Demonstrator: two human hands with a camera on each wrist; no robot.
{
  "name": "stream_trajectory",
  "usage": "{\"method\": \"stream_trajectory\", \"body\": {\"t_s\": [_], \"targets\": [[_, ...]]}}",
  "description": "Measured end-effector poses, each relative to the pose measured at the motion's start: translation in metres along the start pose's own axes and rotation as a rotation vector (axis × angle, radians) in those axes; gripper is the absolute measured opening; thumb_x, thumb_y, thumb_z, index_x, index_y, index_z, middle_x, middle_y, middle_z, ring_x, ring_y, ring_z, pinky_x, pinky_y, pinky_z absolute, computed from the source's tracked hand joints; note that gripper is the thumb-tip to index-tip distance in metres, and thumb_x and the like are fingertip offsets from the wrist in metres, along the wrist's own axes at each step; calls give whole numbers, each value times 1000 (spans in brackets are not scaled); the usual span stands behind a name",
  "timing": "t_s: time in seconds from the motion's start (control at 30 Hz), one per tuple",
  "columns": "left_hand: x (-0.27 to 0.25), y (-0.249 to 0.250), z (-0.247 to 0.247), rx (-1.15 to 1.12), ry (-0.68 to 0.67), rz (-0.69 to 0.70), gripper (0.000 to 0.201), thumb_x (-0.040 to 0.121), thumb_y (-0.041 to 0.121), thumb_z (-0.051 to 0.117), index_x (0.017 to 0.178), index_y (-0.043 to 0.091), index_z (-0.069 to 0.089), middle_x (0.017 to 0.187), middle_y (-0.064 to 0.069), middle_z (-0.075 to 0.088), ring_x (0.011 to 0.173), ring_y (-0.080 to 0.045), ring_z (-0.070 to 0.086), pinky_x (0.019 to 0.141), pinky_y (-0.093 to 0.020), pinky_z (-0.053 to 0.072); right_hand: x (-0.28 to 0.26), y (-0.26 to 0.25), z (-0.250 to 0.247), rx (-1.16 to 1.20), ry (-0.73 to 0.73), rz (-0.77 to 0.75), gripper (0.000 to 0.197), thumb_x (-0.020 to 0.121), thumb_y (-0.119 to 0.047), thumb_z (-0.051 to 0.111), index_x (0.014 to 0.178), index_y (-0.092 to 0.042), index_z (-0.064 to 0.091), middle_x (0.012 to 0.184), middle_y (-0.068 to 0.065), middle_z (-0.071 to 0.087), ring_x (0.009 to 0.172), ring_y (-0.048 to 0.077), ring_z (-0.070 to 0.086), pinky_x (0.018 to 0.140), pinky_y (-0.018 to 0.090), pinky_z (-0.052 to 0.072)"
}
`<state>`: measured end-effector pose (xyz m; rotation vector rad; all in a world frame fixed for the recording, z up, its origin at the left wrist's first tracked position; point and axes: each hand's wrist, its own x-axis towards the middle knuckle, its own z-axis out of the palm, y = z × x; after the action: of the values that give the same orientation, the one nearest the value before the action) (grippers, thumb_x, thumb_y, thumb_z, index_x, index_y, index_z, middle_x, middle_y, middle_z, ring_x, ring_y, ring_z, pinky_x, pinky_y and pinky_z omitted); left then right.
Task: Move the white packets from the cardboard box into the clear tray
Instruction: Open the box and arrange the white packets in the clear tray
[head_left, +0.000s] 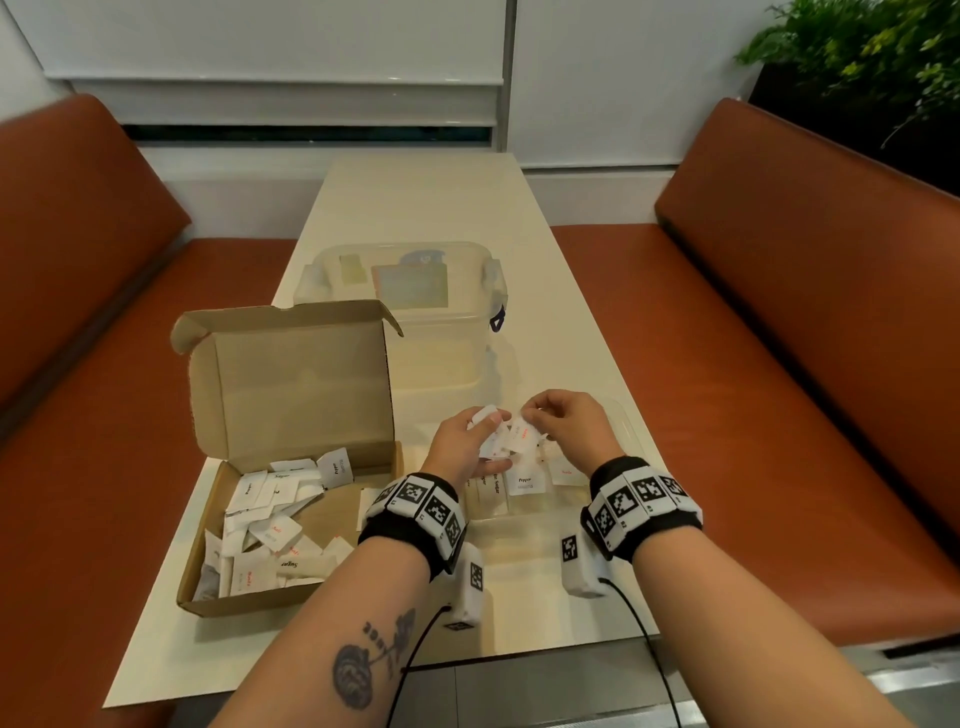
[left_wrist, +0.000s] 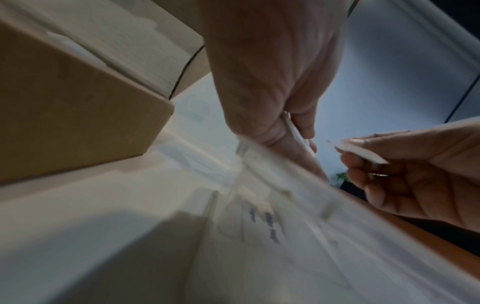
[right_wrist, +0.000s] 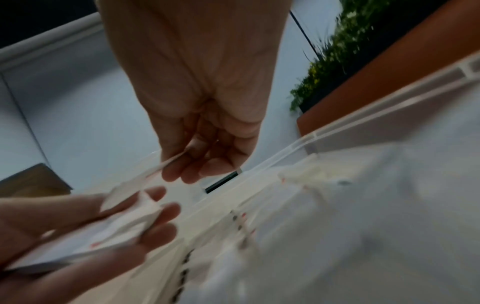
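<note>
An open cardboard box (head_left: 208, 519) at the left holds several white packets (head_left: 270, 525). To its right lies the clear tray (head_left: 631, 434) with a few packets (head_left: 524, 483) standing in rows. Above the tray my left hand (head_left: 467, 441) grips a small stack of packets (head_left: 493, 441), seen from the right wrist as a fanned stack of packets (right_wrist: 116, 226). My right hand (head_left: 566, 426) pinches one packet (head_left: 524, 434) by its top edge, right beside the stack. The left wrist view shows that hand (left_wrist: 415, 174) holding the thin packet (left_wrist: 358, 152).
A large clear lidded bin (head_left: 405, 301) stands behind the box and tray on the cream table (head_left: 415, 208). Brown benches (head_left: 805, 364) flank both sides. A green plant (head_left: 872, 57) sits at the far right. The box lid (head_left: 291, 379) stands upright.
</note>
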<state>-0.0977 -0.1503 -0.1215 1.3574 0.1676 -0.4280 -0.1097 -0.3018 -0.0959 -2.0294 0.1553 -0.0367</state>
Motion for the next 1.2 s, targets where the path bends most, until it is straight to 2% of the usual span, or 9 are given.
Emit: {"method": "stream_trajectory", "body": {"t_s": [0.1,0.3,0.47,0.6,0.67,0.8,0.93,1.1,1.2], "targets": [[-1,1,0,10,-34,-20,10,91,18,62,99,12,65,107,-12,58,95,-33,62,57,-27,59,3,-4,-4,-48,-43,-27,6,84,-10,68,86,-6,72,80,5,68,68,5,58,61,5,45],[0,1,-1,7,-40,-22,11,88,11,65,98,8,62,106,-16,59,94,-31,63,57,-27,59,4,-3,10,19,2,-6,6,79,-11,72,80,-10,66,74,7,67,67,14,60,68,25,50],[4,1,0,13,4,2,14,87,12,67,99,6,62,105,-16,57,98,-33,62,60,-28,60,2,7,13,92,-32,93,28,77,-30,77,78,-11,57,67,0,63,59,9,58,56,21,48],[4,0,1,17,25,2,22,89,13,64,108,3,59,112,-19,56,104,-38,61,61,-30,60,-1,12,9,143,-71,99,19,79,-16,75,72,-14,58,66,-2,63,62,9,59,55,17,48],[4,0,1,0,19,3,19,91,14,63,107,4,60,106,-17,59,96,-34,64,60,-30,60,0,12,2,167,-43,96,12,80,-12,73,75,-14,62,69,0,67,63,11,61,55,14,49],[3,-1,0,-26,-6,7,18,92,14,61,106,4,59,92,-14,66,74,-25,65,63,-32,59,6,16,-23,-147,21,39,9,85,-16,69,91,-12,73,80,-1,69,70,8,59,63,13,44],[2,0,2,-26,-4,16,13,92,14,60,102,5,60,90,-12,65,74,-26,64,69,-37,57,12,25,-37,-576,-117,104,14,85,-17,68,97,-12,74,100,3,71,88,16,63,83,28,50],[2,2,2,-30,-2,15,11,93,13,59,102,5,59,91,-14,65,76,-28,63,71,-39,57,6,33,-30,-640,-223,136,8,76,-15,77,77,-19,70,79,-7,65,75,10,59,68,18,43],[1,2,1,-27,1,16,11,93,13,59,101,6,60,91,-14,65,76,-28,63,72,-39,57,4,36,-28,-637,-243,120,10,75,-16,77,74,-22,69,77,-8,64,72,7,59,68,17,43]]}}
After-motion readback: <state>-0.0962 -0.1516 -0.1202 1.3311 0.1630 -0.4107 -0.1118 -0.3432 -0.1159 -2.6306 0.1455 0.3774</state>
